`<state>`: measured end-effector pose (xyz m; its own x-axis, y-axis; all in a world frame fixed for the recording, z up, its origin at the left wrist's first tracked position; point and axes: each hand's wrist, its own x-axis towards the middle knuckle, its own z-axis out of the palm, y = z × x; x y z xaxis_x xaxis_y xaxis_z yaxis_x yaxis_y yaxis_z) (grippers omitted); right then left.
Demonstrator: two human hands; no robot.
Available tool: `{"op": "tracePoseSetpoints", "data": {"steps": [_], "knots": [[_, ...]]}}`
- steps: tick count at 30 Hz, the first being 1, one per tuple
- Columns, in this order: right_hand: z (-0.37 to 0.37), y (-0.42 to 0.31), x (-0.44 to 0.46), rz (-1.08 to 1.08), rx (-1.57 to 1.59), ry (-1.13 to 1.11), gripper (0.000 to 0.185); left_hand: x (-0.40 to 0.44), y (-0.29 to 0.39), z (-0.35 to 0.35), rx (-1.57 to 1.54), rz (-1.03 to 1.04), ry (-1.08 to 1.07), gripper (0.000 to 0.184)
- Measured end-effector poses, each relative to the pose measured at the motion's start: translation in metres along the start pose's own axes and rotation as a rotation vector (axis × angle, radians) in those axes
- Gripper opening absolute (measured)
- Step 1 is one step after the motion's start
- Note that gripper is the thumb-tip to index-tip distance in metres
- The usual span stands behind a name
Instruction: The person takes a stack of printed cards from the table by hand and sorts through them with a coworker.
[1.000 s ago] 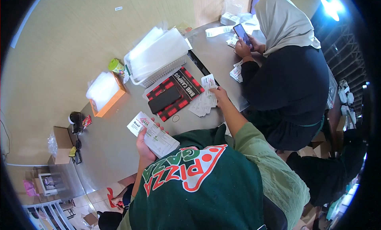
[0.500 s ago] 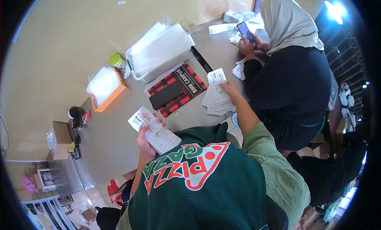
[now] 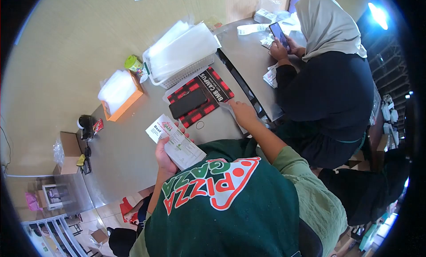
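My left hand is closed round a stack of white printed "Beef" labels, fanned slightly, above the table's front edge. To the right, my right hand pinches thin white papers, seen nearly edge-on, beside the red-and-black checked "BMB CAMPUS" box. On that box lies a black phone. A thin rubber band rests on the metal table between my hands.
Behind the box stands a white basket of clear bags. An orange tray and a green cup are further left. A co-worker at right holds a phone, near more labels.
The papers in my right hand lifted off the table, and turned from face-up to nearly edge-on. My left hand still holds its stack. The view has shifted slightly.
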<state>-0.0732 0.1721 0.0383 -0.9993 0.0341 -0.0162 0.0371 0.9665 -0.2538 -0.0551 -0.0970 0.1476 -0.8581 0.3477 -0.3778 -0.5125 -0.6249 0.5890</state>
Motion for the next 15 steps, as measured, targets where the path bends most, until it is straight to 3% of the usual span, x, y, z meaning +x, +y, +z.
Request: {"op": "tracePoseSetpoints", "data": {"steps": [2,5,8,11,15], "knots": [[-0.017,0.001,0.003,0.065,0.135,-0.04,0.027,-0.002,-0.001,0.0,0.005,0.0,0.002,0.06],[-0.032,-0.004,0.007,0.127,0.08,0.002,0.023,-0.002,-0.002,0.001,0.02,0.013,-0.005,0.062],[-0.018,-0.004,0.001,-0.138,-0.008,0.266,0.015,-0.003,-0.001,0.004,0.023,0.012,-0.019,0.064],[0.008,-0.004,-0.007,-0.212,-0.135,0.353,0.008,-0.002,0.0,0.001,0.012,-0.012,-0.061,0.064],[0.001,-0.003,-0.007,-0.142,-0.095,0.212,0.009,-0.001,0.001,-0.001,0.013,-0.003,-0.086,0.066]]}}
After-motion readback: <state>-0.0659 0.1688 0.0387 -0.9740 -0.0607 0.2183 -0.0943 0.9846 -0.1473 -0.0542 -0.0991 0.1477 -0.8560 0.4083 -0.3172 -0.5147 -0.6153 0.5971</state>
